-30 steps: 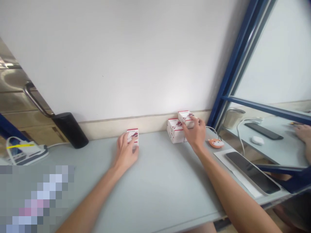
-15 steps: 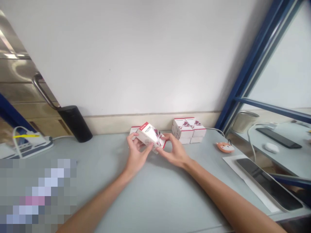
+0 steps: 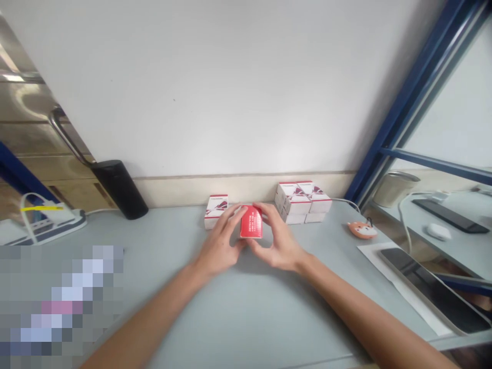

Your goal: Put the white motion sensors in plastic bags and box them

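The left hand (image 3: 217, 245) and the right hand (image 3: 278, 241) meet near the middle of the worktop (image 3: 246, 312), both grasping a small carton (image 3: 251, 222) from opposite sides. Its red face, printed with the word DETECTOR, is turned up toward the head camera. The fingertips (image 3: 243, 209) bear on the carton's edges while the palms stay back, a hold that appears to leave the printed face uncovered for reading. Whether the carton rests on the worktop or is lifted just clear of it cannot be told from this view.

Just beside the left hand, a white carton with red trim (image 3: 216, 211) stands alone near the beige wall skirting (image 3: 246, 188). To the right of the hands, a tight group of matching white cartons (image 3: 303, 202) sits against the same skirting, packed together with their printed faces showing. All the cartons look closed, so what they contain stays hidden.

Right of that group lies an orange fox-shaped ornament (image 3: 362, 230), and a dark slab-like device (image 3: 434, 289) rests on a white sheet (image 3: 384, 264) at the lower right. At the upper left, a black cylinder (image 3: 120, 188) stands near a door handle (image 3: 63, 134), and a white power strip (image 3: 54, 223) lies at the far left. A blurred patch (image 3: 63, 302) covers the lower left corner.
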`<state>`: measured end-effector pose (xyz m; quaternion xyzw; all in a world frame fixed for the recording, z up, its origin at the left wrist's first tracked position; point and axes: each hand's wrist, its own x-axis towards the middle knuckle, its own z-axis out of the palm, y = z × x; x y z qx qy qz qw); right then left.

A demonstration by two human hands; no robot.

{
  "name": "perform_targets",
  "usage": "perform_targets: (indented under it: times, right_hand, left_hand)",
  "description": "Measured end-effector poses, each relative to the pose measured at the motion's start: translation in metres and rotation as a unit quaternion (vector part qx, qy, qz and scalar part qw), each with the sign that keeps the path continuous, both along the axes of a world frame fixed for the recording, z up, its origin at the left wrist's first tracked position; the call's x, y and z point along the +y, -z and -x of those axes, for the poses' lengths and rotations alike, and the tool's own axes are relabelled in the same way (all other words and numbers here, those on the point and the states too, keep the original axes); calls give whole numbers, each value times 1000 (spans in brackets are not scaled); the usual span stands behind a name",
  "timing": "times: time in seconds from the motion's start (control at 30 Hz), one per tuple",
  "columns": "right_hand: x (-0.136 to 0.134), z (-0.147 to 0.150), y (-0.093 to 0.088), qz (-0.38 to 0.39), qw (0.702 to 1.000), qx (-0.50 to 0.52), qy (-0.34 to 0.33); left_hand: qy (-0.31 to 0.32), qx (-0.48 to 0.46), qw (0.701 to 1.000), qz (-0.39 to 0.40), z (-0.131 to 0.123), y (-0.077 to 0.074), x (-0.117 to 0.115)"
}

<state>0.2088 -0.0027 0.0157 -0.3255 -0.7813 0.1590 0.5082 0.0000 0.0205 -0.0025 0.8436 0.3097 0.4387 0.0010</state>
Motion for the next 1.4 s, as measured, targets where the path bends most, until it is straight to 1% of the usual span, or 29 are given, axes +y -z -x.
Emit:
perform_targets:
  times: [0.1,0.23,0.33,0.43,0.53,0.63,0.7,0.77,0.87,1.0,1.13,1.23,1.4]
  right_hand:
    - [-4,1,-2,-18,999,-41,-5]
    - [-4,5,5,-54,996,-74,-4]
    - [-1,9,12,-51,996,-66,6]
    - [0,10,17,-37,997,-61,19]
    - [1,8,18,-29,997,-65,18]
    - [0,5,16,-45,996,-75,6]
    - [-1,4,13,-59,996,-64,21]
    - [-2,4,10,-63,996,-35,53]
    - [-2,3,5,-70,994,-12,88]
    - [-1,0,2,-90,990,-22,104]
    - [-1,-2,3,-97,988,-2,121]
    - [-1,-2,5,-108,986,-22,127]
    - [0,-1,4,-165,972,-80,148]
  left_hand:
    - [17,26,999,15,5,1,2]
    - [3,69,997,-37,9,4,8]
    - [-18,96,993,-63,11,4,12]
    - [-17,118,990,-73,12,2,15]
    - [-8,131,990,-52,14,1,18]
    - [-11,103,995,-6,17,3,21]
    - [-19,67,998,3,18,5,22]
    - [-30,43,999,-6,17,6,22]
    - [-47,53,997,-34,13,6,19]
    - [-66,58,994,-70,9,4,14]
    - [-114,58,990,-62,7,3,11]
    - [-132,51,988,-59,5,3,9]
    - [-129,32,989,-73,1,0,8]
